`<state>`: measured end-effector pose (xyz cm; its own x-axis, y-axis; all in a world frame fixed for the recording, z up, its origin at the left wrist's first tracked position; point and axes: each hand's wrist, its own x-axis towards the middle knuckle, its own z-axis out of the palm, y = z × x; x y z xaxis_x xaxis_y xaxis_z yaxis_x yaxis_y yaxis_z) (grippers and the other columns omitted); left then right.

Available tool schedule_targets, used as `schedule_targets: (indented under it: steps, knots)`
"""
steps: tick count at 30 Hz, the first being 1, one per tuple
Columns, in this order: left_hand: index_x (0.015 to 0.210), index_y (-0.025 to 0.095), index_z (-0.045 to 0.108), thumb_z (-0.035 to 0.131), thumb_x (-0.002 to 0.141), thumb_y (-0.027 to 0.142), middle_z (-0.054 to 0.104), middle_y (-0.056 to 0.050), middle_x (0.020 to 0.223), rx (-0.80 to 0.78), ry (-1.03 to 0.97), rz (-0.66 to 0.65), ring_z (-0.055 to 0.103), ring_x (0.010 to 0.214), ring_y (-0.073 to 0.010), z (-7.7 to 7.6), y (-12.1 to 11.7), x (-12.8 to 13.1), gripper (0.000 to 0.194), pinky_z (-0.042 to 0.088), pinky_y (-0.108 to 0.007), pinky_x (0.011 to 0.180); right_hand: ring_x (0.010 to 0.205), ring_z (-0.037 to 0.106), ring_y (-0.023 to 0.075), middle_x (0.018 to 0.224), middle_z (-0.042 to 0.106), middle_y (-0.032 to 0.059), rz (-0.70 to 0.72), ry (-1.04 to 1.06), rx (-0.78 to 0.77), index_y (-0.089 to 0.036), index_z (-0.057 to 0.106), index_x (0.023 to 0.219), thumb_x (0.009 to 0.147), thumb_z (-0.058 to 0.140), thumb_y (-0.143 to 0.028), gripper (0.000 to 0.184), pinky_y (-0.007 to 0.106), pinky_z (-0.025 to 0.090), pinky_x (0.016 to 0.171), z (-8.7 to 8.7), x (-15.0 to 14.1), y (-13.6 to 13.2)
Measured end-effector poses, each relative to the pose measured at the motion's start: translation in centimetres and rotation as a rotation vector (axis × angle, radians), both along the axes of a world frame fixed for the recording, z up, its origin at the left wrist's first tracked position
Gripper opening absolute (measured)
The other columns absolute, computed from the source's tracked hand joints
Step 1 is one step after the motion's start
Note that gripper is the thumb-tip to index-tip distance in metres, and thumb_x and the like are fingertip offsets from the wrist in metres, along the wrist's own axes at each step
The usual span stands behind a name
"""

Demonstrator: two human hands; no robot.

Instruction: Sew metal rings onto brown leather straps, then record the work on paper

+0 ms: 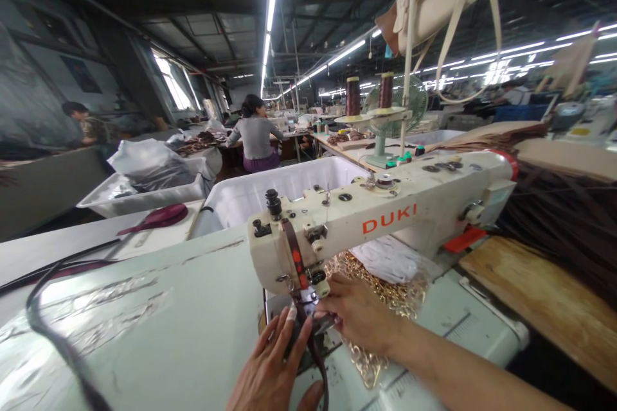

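A white sewing machine (pixel 347 218) marked DUKI stands before me, its needle area lit by a small lamp. A narrow dark brown strap (pixel 319 359) runs from under the presser foot toward me. My left hand (pixel 274 359) lies on the machine bed left of the strap, fingers stretched toward the needle, one fingertip wrapped in white; the index finger touches the strap. Right of the needle, my right hand (pixel 359 314) has its fingers curled and pinched close to the presser foot. What sits between those fingertips is hidden.
Gold metal hooks (pixel 371 359) and a white cloth bundle (pixel 388 260) lie beneath the machine arm. A white bin (pixel 289 176) stands behind. A dark cord (pixel 43 314) and maroon strap (pixel 164 215) are left; dark strips (pixel 569 225) lie right. A person (pixel 259 135) sits farther back.
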<state>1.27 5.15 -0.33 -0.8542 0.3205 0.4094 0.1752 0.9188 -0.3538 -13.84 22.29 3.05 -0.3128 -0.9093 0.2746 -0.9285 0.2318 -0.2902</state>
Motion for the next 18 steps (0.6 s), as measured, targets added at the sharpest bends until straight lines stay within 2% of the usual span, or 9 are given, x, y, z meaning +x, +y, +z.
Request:
schedule_targets:
  steps: [5, 9, 16, 18]
  knots:
    - [0.140, 0.018, 0.040, 0.051, 0.080, 0.058, 0.059, -0.017, 0.126, -0.072, 0.037, -0.007, 0.056, 0.117, -0.0293, 0.1, -0.1, 0.2, 0.074, 0.055, -0.035, 0.087, 0.105, 0.051, 0.0200, 0.105, 0.066, 0.0021, 0.053, 0.013, 0.052, -0.028, 0.068, 0.101, 0.086, 0.056, -0.020, 0.021, 0.032, 0.041, 0.091, 0.2, 0.1, 0.1]
    - [0.138, 0.014, 0.043, 0.051, 0.078, 0.059, 0.062, -0.019, 0.121, -0.140, 0.119, -0.044, 0.060, 0.111, -0.0294, -0.4, -0.4, 0.0, 0.075, 0.055, -0.033, 0.083, 0.101, 0.052, 0.0183, 0.100, 0.066, -0.0004, 0.088, 0.006, 0.007, -0.029, 0.068, 0.100, 0.088, 0.056, -0.026, 0.017, 0.032, 0.040, 0.091, -0.2, 0.0, 0.1]
    - [0.141, 0.013, 0.038, 0.047, 0.078, 0.063, 0.057, -0.020, 0.128, -0.065, 0.146, -0.064, 0.053, 0.119, -0.0320, -2.4, -1.3, -0.1, 0.081, 0.052, -0.036, 0.089, 0.095, 0.052, 0.0170, 0.095, 0.066, -0.0029, 0.100, -0.027, -0.005, -0.031, 0.067, 0.098, 0.091, 0.051, -0.032, 0.017, 0.030, 0.040, 0.082, -0.4, 0.2, 0.3]
    - [0.141, 0.015, 0.037, 0.047, 0.082, 0.059, 0.059, -0.016, 0.126, -0.084, 0.148, -0.078, 0.055, 0.118, -0.0285, -3.1, -1.7, -0.3, 0.075, 0.051, -0.033, 0.091, 0.096, 0.052, 0.0165, 0.095, 0.065, -0.0036, 0.099, -0.026, -0.012, -0.031, 0.067, 0.095, 0.089, 0.053, -0.030, 0.015, 0.029, 0.040, 0.081, -0.4, 0.4, 0.4]
